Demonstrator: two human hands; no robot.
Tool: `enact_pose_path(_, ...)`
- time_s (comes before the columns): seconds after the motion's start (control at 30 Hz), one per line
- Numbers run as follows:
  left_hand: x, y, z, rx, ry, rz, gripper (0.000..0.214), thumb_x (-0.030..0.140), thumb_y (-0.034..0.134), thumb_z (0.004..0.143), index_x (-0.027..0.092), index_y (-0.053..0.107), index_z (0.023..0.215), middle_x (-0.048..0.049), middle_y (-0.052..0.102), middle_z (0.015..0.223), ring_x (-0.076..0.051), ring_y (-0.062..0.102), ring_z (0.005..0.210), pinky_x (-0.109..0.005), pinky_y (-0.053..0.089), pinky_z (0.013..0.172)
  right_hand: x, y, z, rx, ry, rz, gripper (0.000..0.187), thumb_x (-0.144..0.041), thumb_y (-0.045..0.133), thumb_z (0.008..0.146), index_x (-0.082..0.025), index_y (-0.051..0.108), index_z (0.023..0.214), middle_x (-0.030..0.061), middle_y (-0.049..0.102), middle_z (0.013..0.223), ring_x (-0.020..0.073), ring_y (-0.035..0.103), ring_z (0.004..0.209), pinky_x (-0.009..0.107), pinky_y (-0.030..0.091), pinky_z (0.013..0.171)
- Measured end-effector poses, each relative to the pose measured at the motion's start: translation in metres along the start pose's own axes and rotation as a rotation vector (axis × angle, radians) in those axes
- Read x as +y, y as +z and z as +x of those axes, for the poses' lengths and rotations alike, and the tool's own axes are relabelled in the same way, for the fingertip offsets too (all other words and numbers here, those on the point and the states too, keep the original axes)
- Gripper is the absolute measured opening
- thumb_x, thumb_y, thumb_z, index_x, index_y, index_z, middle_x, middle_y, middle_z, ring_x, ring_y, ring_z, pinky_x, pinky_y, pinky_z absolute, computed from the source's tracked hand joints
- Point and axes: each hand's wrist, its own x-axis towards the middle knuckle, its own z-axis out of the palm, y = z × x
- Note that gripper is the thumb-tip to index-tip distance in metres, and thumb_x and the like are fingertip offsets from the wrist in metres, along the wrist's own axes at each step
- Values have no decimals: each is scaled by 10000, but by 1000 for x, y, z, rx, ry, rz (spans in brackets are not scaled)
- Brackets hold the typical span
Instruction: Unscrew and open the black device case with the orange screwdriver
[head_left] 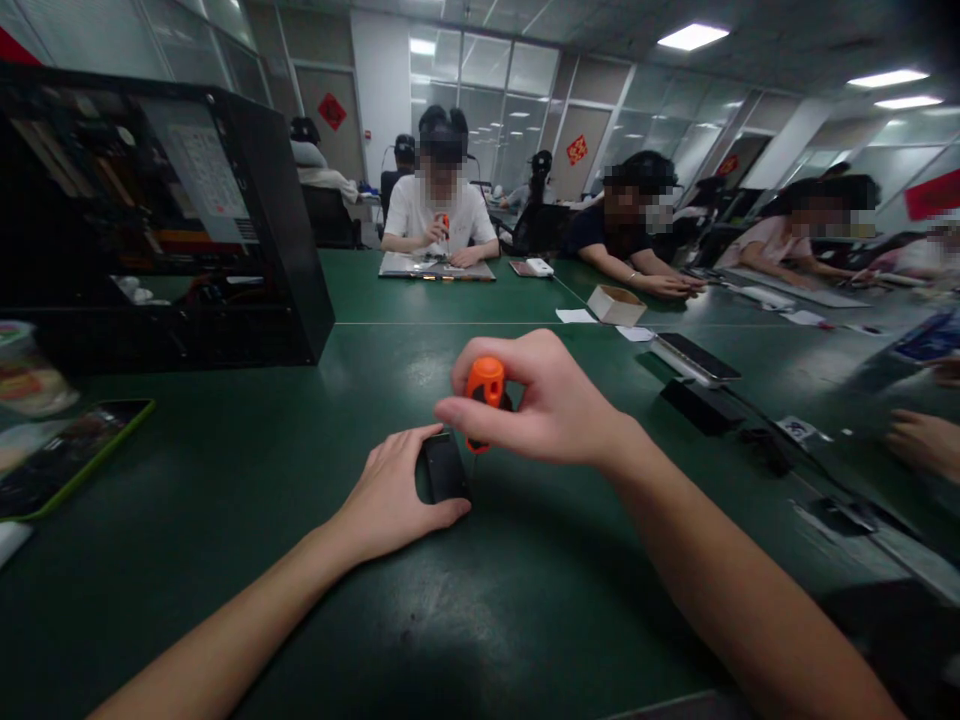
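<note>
On the left we are viewing a black case point(281, 230) standing open-sided on the green table point(360, 630); it is holding a labelled metal unit point(206, 170) and dark wiring point(217, 290). Just before it, a clear cup point(34, 370) is holding something pale, which we are not managing to identify. Farther off to the right, a small open box point(616, 305) is sitting; its contents are escaping our view. At centre, a black block point(448, 470) is lying on the table within the curve of our left hand point(390, 490), whose fingers are bracing its far end and thumb its near end. Our right hand point(544, 400), up and to the right, is pinching an orange screwdriver point(487, 395), its shaft pointing down beside the block's right edge; whether they are touching we cannot tell.
</note>
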Motion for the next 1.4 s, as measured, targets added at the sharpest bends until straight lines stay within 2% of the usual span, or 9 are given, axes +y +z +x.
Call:
enact_pose_path(0.1, 1, 0, 1, -18, -5, 6, 814, 504, 812, 710, 245, 496, 1414, -127, 615, 1362, -419, 554, 1260, -578, 419, 1077, 7, -2, -3, -160, -8, -71, 283, -413, 641, 948, -194, 574, 783, -64, 522, 621, 74, 458, 529, 224, 346, 557)
enact_pose_path(0.2, 3, 1, 0, -28, -19, 15, 811, 507, 800, 726, 247, 484, 1427, -128, 614, 1357, -421, 554, 1261, -584, 419, 1081, 19, -4, -6, -212, 7, -112, 283, -423, 641, 948, -193, 581, 795, -65, 516, 610, 78, 457, 526, 230, 330, 561)
enact_pose_path(0.53, 6, -1, -1, -72, -92, -28, 862, 526, 785, 748, 205, 442, 1471, -171, 565, 1435, -431, 502, 1337, -598, 423, 1093, 32, 1, -5, -127, 24, -6, 284, -392, 663, 935, -172, 591, 771, -69, 523, 596, 61, 449, 516, 220, 332, 561)
enact_pose_path(0.77, 5, 2, -1, -57, -79, -50, 860, 507, 778, 762, 220, 417, 1488, -163, 539, 1467, -419, 486, 1357, -596, 399, 1123, 34, 2, -5, -223, 49, 8, 266, -390, 651, 944, -180, 580, 797, -71, 511, 623, 72, 436, 540, 235, 323, 574)
enact_pose_path(0.97, 9, 1, -3, -73, -93, -49, 811, 494, 745, 790, 232, 408, 1480, -156, 544, 1453, -412, 497, 1341, -603, 395, 1118, 24, -11, -2, -310, 162, -77, 245, -393, 660, 927, -172, 622, 831, -60, 543, 645, 87, 461, 563, 241, 315, 579)
enact_pose_path(1.1, 14, -3, -3, -95, -131, -89, 838, 510, 742, 786, 222, 392, 1491, -161, 512, 1492, -409, 476, 1369, -588, 384, 1136, 5, -27, -2, -476, 234, -88, 98, -268, 656, 893, -171, 655, 884, -29, 625, 738, 112, 529, 652, 247, 347, 625)
enact_pose_path(1.17, 15, -5, -2, -100, -136, -122, 847, 515, 751, 774, 219, 399, 1486, -159, 501, 1508, -410, 471, 1378, -583, 378, 1144, -6, -35, -5, -565, 244, -120, 39, -183, 647, 853, -179, 669, 885, -12, 651, 788, 129, 553, 705, 255, 358, 651)
enact_pose_path(1.23, 15, -7, -1, -106, -136, -155, 853, 526, 760, 766, 218, 407, 1479, -158, 511, 1502, -406, 483, 1370, -580, 377, 1146, -16, -40, -8, -621, 252, -194, 85, -117, 638, 812, -184, 676, 849, 2, 661, 819, 141, 562, 734, 265, 361, 669)
enact_pose_path(1.4, 12, -8, 0, -110, -148, -231, 846, 525, 777, 762, 215, 422, 1465, -162, 545, 1467, -399, 514, 1345, -576, 403, 1126, -29, -36, -13, -645, 203, -311, 103, -101, 640, 836, -188, 689, 859, 25, 666, 900, 146, 572, 756, 277, 353, 667)
